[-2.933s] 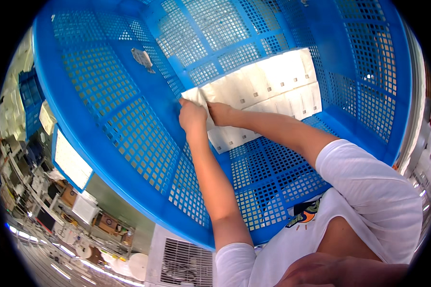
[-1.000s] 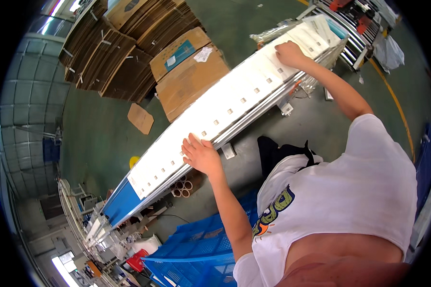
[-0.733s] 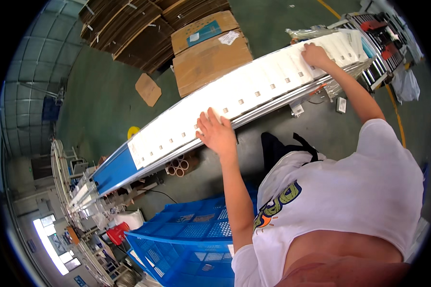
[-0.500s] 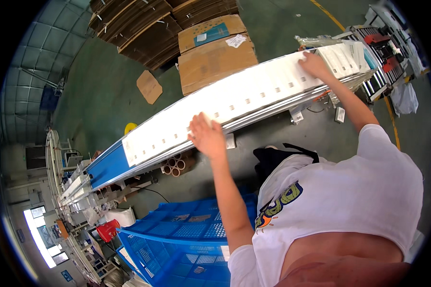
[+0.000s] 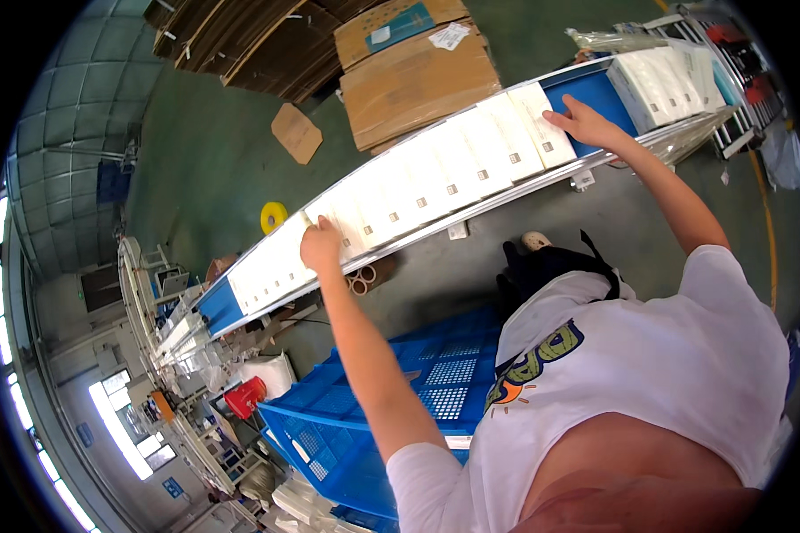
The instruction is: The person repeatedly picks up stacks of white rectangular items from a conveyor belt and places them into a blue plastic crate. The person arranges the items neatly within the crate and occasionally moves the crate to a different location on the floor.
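Pressing flat hands (image 5: pixel 321 246) on white cartons (image 5: pixel 436 169)

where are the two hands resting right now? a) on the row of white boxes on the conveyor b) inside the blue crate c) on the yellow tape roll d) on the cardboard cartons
a: the left hand and right hand both lie on the row of white boxes along the blue conveyor.

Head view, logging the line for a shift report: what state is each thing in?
White boxes: flat, in an unbroken row on the belt.
Blue belt: bare past the row's right end.
Left hand: flat on a box.
Right hand: on the row's right end.
Blue crate: open.
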The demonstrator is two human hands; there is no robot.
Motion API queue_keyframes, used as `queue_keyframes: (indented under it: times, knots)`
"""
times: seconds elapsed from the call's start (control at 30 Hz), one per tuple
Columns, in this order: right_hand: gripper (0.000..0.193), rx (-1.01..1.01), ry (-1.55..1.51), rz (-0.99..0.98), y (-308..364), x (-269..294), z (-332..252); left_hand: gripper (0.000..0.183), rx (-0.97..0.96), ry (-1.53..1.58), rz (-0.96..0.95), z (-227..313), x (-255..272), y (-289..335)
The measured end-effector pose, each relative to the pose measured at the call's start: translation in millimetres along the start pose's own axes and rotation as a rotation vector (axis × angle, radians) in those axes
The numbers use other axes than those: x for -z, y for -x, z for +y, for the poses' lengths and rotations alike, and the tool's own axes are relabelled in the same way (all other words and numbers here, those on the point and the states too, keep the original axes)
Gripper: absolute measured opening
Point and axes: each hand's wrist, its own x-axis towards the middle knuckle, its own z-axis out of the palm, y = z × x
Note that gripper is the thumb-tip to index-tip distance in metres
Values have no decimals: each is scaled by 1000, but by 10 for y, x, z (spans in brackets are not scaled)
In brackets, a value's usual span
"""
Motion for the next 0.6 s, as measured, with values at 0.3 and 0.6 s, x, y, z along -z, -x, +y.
queue_keyframes:
  times: [0.3, 0.6]
  knots:
    - [79, 27, -6, 111, -33, 418, 339, 54, 47, 987, -509, 228, -428, 53]
    - [71, -1, -254, 289, 199, 445, 12, 56, -127, 985, -439, 742, -24, 350]
